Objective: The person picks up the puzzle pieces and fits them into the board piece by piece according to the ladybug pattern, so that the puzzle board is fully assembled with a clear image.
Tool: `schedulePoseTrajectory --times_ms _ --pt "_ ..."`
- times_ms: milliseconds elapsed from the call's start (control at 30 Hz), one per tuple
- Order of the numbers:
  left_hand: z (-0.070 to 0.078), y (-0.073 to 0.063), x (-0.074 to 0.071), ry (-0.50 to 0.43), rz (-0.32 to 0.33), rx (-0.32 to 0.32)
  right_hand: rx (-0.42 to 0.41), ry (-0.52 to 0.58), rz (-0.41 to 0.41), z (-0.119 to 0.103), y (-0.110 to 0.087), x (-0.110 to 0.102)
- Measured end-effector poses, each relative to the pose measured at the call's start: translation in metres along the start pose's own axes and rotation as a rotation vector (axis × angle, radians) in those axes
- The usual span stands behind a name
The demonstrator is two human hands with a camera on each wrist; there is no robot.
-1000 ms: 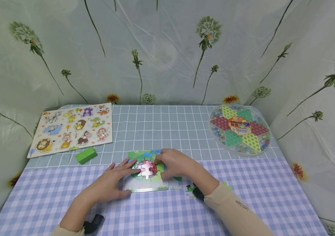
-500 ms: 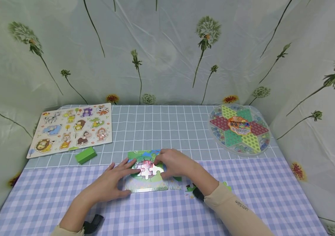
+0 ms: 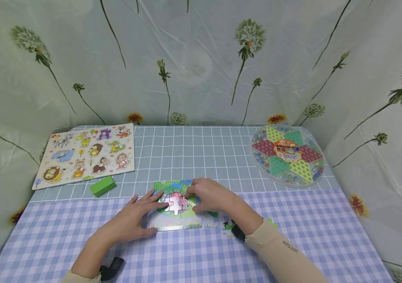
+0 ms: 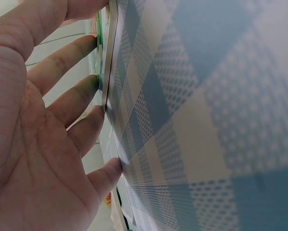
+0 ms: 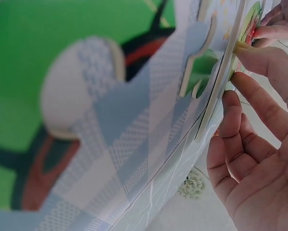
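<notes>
A small jigsaw puzzle point(image 3: 176, 225) lies in front of me, its frame green and blue, with glossy pinkish-red pieces in the middle catching the light. My left hand point(image 3: 133, 216) rests on its left side, fingers spread; the left wrist view shows the fingertips point(image 4: 90, 83) along the board's edge. From the right, my right hand point(image 3: 211, 195) pinches a red and green puzzle piece point(image 3: 190, 204) between thumb and index finger, low over the picture. In the right wrist view the other fingers point(image 5: 230, 113) are curled beside the board, and the piece is largely hidden.
Loose pieces point(image 3: 210, 221) lie against the board's right side, and others point(image 3: 227, 225) sit partly under my right forearm. Behind left are a green block point(image 3: 103, 186) and an animal puzzle board point(image 3: 87, 155). A round Chinese checkers set point(image 3: 287, 155) lies back right.
Both hands stay in place. The piece at my right fingers tilts slightly: it flashes white half a second ago and shows red and green again now.
</notes>
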State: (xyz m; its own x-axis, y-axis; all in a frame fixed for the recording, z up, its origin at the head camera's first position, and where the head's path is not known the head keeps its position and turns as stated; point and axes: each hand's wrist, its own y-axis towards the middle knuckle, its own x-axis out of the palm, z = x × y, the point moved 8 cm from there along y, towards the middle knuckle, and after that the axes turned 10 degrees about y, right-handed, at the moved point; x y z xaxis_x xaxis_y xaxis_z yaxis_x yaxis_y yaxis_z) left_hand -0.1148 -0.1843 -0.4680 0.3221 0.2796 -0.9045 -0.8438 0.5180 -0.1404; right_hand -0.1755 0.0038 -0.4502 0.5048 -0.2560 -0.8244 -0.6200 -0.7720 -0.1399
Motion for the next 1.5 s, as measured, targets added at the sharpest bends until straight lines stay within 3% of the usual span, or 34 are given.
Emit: schedulePoseTrajectory --times_ms 567,1000,1500 --pt "0.002 0.006 0.001 0.000 0.005 0.001 -0.026 -0.033 0.017 0.002 -0.004 -0.005" --pt "0.006 0.018 -0.004 0.029 0.035 0.060 -0.006 -0.044 0.044 0.010 -0.007 -0.012" --pt "0.006 0.021 -0.004 0.052 0.031 0.065 0.017 -0.161 0.060 0.010 -0.037 -0.019"
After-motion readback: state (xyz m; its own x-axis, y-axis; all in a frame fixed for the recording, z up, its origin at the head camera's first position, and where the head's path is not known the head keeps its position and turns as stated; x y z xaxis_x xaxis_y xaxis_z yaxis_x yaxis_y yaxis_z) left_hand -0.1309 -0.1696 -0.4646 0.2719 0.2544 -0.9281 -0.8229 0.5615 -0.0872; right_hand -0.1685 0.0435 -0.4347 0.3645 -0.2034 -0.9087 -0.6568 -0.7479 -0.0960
